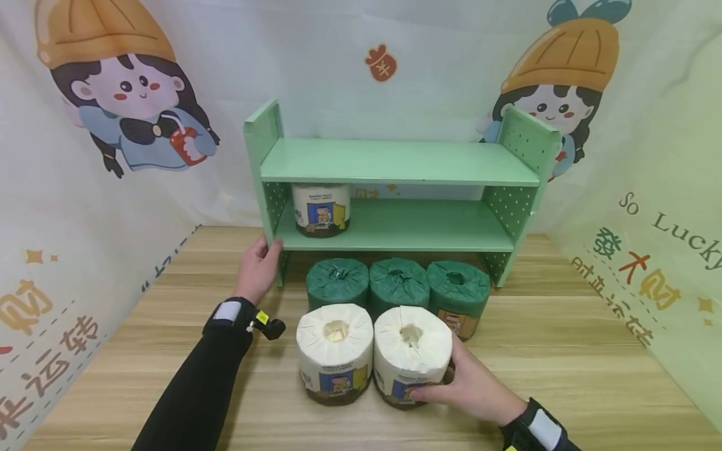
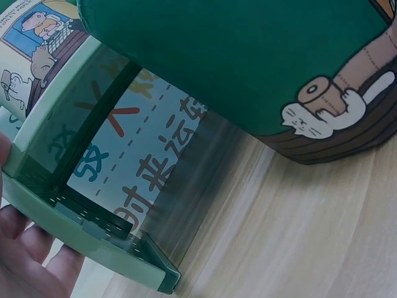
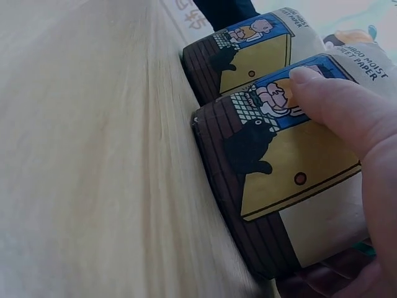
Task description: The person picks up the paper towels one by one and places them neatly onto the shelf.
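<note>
My right hand (image 1: 445, 376) grips the right one of two white-wrapped paper rolls (image 1: 410, 354) standing at the front of the table. In the right wrist view my thumb (image 3: 335, 102) lies across that roll's printed wrapper (image 3: 279, 186), with the left white roll (image 3: 248, 56) just beyond it. My left hand (image 1: 267, 252) holds the left side panel of a green two-tier shelf (image 1: 395, 163) near its foot. The left wrist view shows my fingers (image 2: 25, 261) against the shelf's perforated panel (image 2: 93, 233). A third white roll (image 1: 321, 208) stands on the lower shelf at the left.
Three green-wrapped rolls (image 1: 397, 282) stand in a row between the shelf and the two white rolls (image 1: 335, 351). The top shelf board holds nothing. Printed cloth backdrops (image 1: 84, 156) close in the wooden table (image 1: 564, 351) at the back and on both sides.
</note>
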Demonstrator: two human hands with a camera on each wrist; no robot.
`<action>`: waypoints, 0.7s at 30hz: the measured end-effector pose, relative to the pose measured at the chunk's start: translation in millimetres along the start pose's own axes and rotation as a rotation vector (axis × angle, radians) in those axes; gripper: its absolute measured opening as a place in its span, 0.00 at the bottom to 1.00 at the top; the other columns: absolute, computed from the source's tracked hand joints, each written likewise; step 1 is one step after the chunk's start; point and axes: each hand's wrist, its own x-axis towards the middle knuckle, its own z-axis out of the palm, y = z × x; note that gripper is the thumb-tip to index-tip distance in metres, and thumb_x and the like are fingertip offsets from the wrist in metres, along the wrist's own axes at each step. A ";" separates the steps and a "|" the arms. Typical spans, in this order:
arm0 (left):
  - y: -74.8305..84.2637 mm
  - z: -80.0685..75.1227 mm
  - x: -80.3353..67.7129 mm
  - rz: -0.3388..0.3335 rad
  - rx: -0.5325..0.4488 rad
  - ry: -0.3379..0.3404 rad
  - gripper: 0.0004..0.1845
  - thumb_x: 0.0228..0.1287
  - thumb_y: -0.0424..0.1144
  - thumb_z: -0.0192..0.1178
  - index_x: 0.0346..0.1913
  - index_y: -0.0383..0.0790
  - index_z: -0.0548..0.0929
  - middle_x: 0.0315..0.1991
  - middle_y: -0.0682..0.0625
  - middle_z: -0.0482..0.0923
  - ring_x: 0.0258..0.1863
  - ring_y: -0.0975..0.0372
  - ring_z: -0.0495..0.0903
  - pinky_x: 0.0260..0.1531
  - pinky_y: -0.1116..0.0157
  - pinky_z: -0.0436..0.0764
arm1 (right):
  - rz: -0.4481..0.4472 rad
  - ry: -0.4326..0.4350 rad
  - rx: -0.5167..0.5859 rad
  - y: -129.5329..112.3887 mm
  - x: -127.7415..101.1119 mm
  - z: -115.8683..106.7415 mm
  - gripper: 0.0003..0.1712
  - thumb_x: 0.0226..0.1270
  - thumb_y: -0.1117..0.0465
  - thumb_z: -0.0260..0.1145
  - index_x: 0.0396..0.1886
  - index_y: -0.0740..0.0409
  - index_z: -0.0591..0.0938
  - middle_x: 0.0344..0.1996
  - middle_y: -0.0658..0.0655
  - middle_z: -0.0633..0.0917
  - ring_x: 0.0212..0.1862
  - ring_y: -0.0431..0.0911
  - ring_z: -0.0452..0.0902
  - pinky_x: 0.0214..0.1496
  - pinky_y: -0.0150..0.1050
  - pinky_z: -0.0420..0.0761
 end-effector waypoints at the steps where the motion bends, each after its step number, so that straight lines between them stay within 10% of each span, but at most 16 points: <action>1: 0.5 0.0 -0.3 0.000 -0.002 0.001 0.29 0.89 0.54 0.48 0.82 0.47 0.73 0.80 0.39 0.74 0.81 0.44 0.71 0.80 0.41 0.72 | 0.007 -0.003 0.000 -1.2 -0.8 -0.6 0.66 0.58 0.52 0.89 0.88 0.50 0.57 0.79 0.57 0.75 0.80 0.59 0.68 0.82 0.65 0.62; 21: 0.2 1.0 -1.1 -0.006 -0.018 0.006 0.29 0.89 0.53 0.48 0.82 0.47 0.73 0.80 0.39 0.73 0.82 0.45 0.71 0.81 0.41 0.71 | 0.032 -0.008 0.012 -4.9 -9.2 -4.5 0.66 0.59 0.54 0.88 0.88 0.54 0.56 0.79 0.60 0.75 0.79 0.60 0.69 0.80 0.60 0.68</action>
